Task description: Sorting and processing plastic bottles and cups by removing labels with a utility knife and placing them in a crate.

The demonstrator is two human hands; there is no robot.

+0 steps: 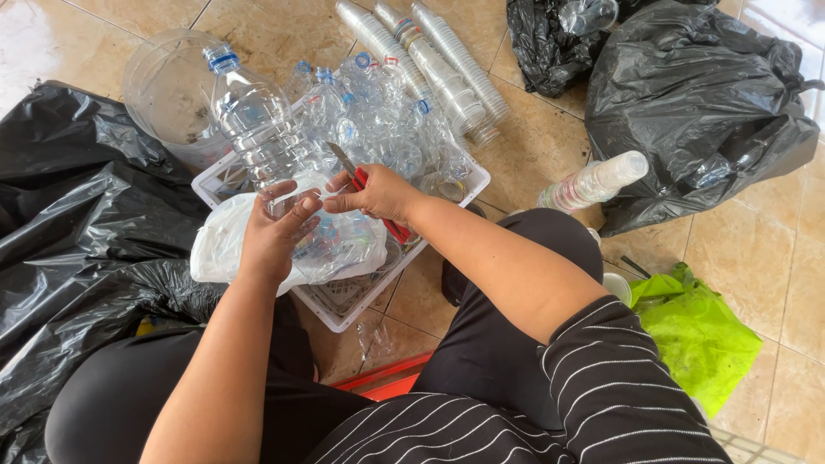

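- Hands meet over a white slotted basket (471,187), working on one large clear plastic bottle (251,120).
- The left hand (273,230) is curled around the base of that bottle, fingers wrapped and thumb closed against it, so the bottle lies tilted away from the person with its blue-ringed neck pointing up and left. Gripping the base seems meant to steady it for the other hand.
- The right hand (375,192) is closed on a red-handled cutter (359,179); the grey blade sticks out toward the bottle's lower wall. The fingertips also pinch what looks like a thin clear strip at the bottle's base, though it is too faint to be sure.
- Just under both hands a white plastic bag (215,245) holding small bits of clear and coloured plastic is draped over the basket's near corner, probably so that scraps fall into it.
- The basket holds a crowd of empty clear bottles (378,120), caps mostly blue, piled loosely behind the hands.
- Beyond the basket, stacks of nested clear cups (430,64) lie on the tiled floor (773,258); another cup stack (597,182) lies to the right, touching a black bin bag (696,103).
- A big clear tub (159,90) stands at the far left of the basket.
- More black plastic sheeting (77,223) spreads at the left; a green bag (700,335) lies at the right, by the person's knee.
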